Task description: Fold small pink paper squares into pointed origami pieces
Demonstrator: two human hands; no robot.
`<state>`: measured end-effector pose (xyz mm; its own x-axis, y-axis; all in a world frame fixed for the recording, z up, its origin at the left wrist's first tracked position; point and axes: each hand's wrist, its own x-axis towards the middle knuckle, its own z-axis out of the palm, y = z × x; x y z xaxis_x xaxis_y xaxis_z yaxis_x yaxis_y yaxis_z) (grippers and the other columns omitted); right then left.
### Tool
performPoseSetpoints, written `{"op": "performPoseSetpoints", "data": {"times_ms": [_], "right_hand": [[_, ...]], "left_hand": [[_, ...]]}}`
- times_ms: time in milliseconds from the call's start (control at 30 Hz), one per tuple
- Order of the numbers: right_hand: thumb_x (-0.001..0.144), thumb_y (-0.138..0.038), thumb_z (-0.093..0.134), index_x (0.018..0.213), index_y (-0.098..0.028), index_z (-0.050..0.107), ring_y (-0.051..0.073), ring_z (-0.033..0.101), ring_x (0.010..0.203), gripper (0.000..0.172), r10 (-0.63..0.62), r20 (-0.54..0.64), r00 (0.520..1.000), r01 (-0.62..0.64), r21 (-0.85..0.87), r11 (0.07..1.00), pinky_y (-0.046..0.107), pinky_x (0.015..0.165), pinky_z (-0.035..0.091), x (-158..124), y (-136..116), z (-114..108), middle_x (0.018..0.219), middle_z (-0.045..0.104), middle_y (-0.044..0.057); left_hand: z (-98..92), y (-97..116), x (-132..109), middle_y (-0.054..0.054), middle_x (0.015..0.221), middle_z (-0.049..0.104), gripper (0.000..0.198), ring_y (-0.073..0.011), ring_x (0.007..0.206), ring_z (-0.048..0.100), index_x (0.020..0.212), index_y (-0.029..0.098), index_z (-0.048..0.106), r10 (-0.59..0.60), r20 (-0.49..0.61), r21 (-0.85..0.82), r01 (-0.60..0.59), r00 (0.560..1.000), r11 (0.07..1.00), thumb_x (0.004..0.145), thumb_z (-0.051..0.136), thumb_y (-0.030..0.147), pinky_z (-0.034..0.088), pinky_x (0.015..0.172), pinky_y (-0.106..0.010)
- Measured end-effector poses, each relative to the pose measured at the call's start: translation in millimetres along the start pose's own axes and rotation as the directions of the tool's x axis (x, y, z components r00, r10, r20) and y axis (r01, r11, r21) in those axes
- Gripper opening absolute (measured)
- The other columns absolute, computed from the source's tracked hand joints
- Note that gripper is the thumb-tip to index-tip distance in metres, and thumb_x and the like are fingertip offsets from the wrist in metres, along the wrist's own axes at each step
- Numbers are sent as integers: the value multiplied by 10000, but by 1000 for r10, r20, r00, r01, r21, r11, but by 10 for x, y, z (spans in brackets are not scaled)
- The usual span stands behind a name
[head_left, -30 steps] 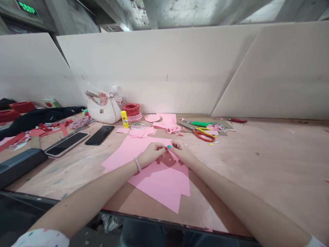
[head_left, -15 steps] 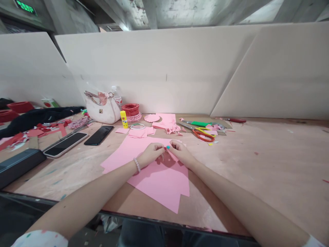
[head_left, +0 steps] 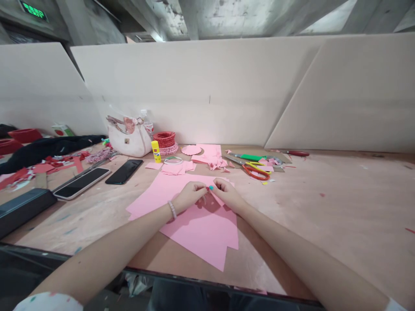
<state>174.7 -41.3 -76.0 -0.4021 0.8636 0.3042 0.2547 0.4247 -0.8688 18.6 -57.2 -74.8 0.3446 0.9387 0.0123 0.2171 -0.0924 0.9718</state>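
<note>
My left hand (head_left: 193, 194) and my right hand (head_left: 227, 193) meet thumb to thumb above large sheets of pink paper (head_left: 207, 239) on the table. Between them is a small piece of pink paper (head_left: 218, 199), partly hidden by my fingers. Both hands are closed in a pinch on it. Behind them lie small pink paper squares (head_left: 177, 167) and a heap of pink scraps (head_left: 215, 160). Orange-handled scissors (head_left: 256, 173) rest to the right of the heap.
A yellow glue stick (head_left: 156, 152) stands beside red cord coils (head_left: 164, 139) and a white handbag (head_left: 129, 137). Two phones (head_left: 124, 172) and a dark box (head_left: 27, 209) are at the left. A green-handled cutter (head_left: 253, 157) lies behind the scissors. White boards (head_left: 181, 90) wall off the back.
Both hands stay pinched together over the pink sheets with almost no movement. The view has shifted very slightly.
</note>
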Motion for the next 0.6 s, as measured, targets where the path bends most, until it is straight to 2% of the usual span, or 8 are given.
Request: {"op": "performPoseSetpoints", "data": {"times_ms": [133, 300, 500, 600], "right_hand": [[800, -345, 431, 631, -184, 434, 112, 410, 621, 233, -32, 14, 999, 31, 39, 999, 234, 587, 346, 7, 25, -1, 631, 413, -30], [795, -287, 429, 672, -183, 491, 129, 471, 693, 172, -39, -43, 998, 42, 58, 997, 248, 665, 385, 35, 89, -2, 680, 484, -13], [781, -289, 455, 714, -178, 589, 157, 529, 731, 186, -14, -64, 998, 14, 0, 1000, 274, 698, 411, 32, 103, -2, 716, 580, 16], [777, -289, 460, 740, -170, 612, 164, 549, 763, 196, -4, -63, 998, 5, 26, 1000, 277, 716, 422, 30, 73, -8, 769, 614, 33]], "left_hand": [[0, 3, -4, 0, 466, 543, 271, -60, 370, 480, 645, 109, 548, 4, -13, 28, -4, 1000, 1000, 761, 459, 338, 342, 389, -155], [9, -1, -27, 6, 467, 534, 248, -63, 379, 488, 627, 111, 554, 29, 2, 62, -29, 1000, 998, 756, 441, 290, 329, 398, -158], [21, 29, -36, -7, 472, 549, 249, -73, 397, 507, 634, 104, 583, -20, -15, 87, 21, 1000, 996, 753, 427, 258, 336, 403, -160], [27, 51, -37, -13, 489, 564, 243, -74, 402, 515, 637, 102, 582, -44, -36, 75, 46, 998, 996, 754, 429, 249, 348, 400, -159]]}}
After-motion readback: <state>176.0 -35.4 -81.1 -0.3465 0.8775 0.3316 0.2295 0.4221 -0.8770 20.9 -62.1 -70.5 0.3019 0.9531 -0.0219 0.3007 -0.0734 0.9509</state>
